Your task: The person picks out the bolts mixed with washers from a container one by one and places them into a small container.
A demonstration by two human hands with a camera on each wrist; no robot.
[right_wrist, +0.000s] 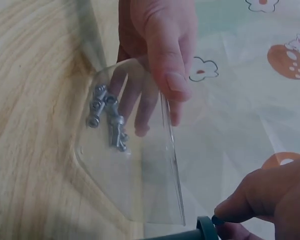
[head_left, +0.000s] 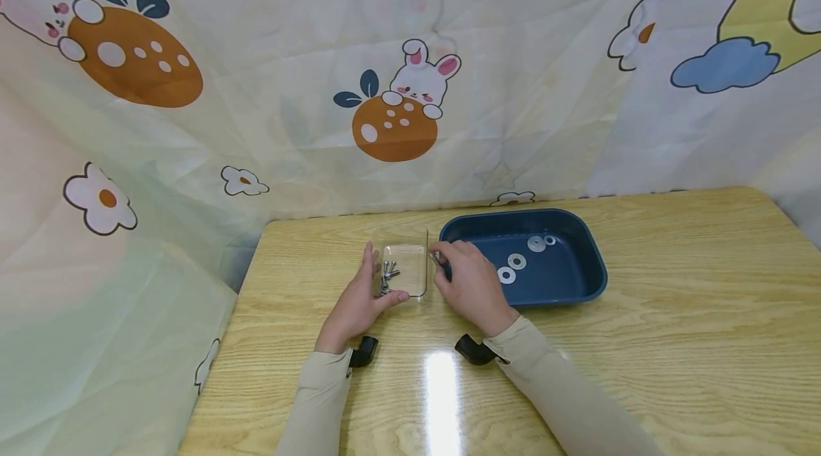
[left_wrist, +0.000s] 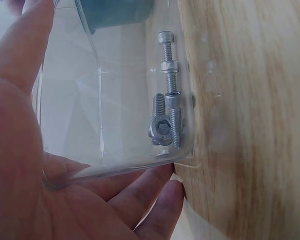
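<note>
A clear plastic box stands on the table, and my left hand grips its near left side. The thumb lies along the near rim, while the other fingers spread over the outer wall. Several silver socket-head bolts lie inside, gathered towards the left hand. My right hand is just right of the box, at the left rim of a dark blue tray. Its thumb and fingertips pinch a small dark piece, mostly hidden by the fingers; I cannot tell its kind.
Several flat metal washers lie in the blue tray. The wooden table meets a printed cloth along its back edge. Black wrist mounts jut out inward from both sleeves, near the tabletop.
</note>
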